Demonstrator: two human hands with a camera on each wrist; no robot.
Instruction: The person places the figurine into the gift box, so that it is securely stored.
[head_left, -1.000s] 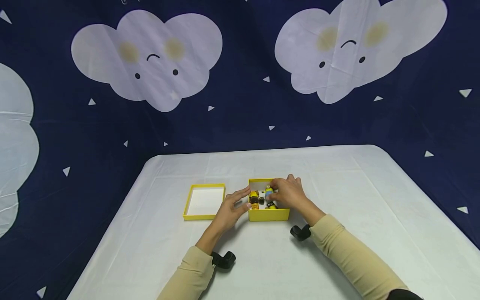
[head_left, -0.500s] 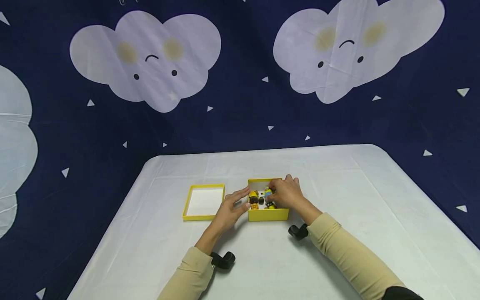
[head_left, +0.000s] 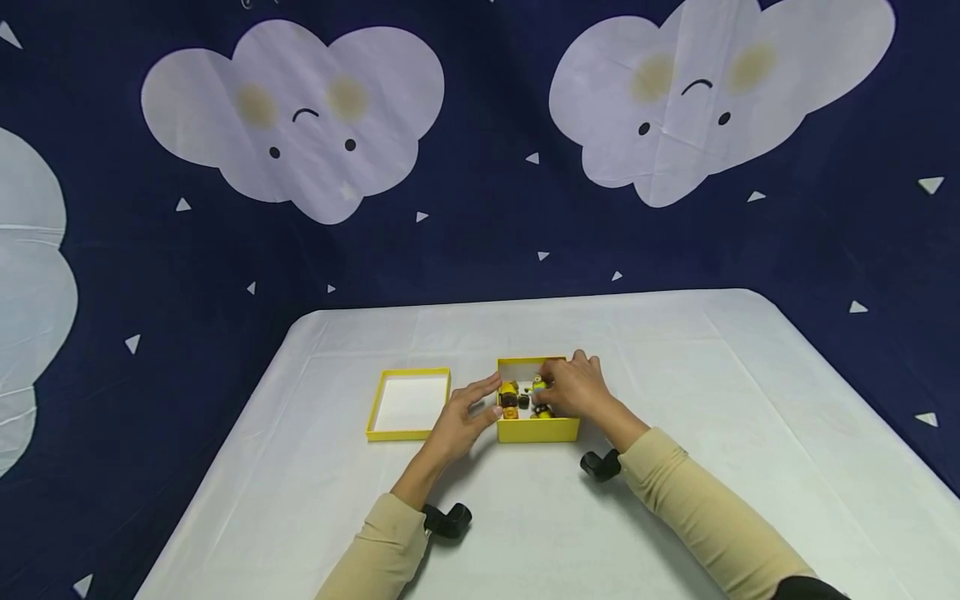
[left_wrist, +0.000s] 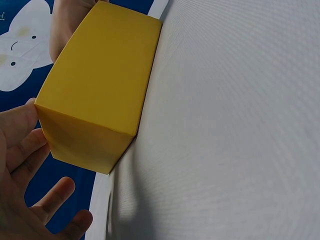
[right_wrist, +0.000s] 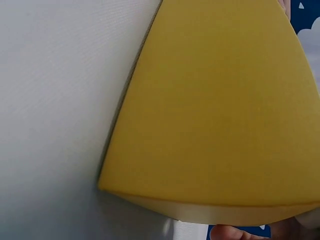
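Note:
A yellow box (head_left: 537, 430) with its top uncovered stands on the white table, several small toy figures inside it. My left hand (head_left: 459, 423) rests against the box's left side, its fingers extended; in the left wrist view the hand (left_wrist: 22, 155) touches the box's upper corner with other fingers spread. My right hand (head_left: 579, 386) reaches over the right wall and grips a yellow-and-blue toy figure (head_left: 537, 381), partly hidden by the fingers. Left of it lie a yellow-and-brown toy figure (head_left: 509, 395) and a small dark piece (head_left: 523, 401). Another yellow-and-black figure (head_left: 543, 412) lies nearer the front wall.
The yellow-rimmed box lid (head_left: 371, 433) lies inside up, left of the box, close behind my left hand. A dark blue cloth with clouds hangs behind the table (head_left: 675, 350). Black wrist mounts (head_left: 447, 521) hang below both forearms.
The yellow-and-blue figure has shifted slightly under my right fingers, and its blue part is now more covered. My left hand, the box and the lid stay where they were.

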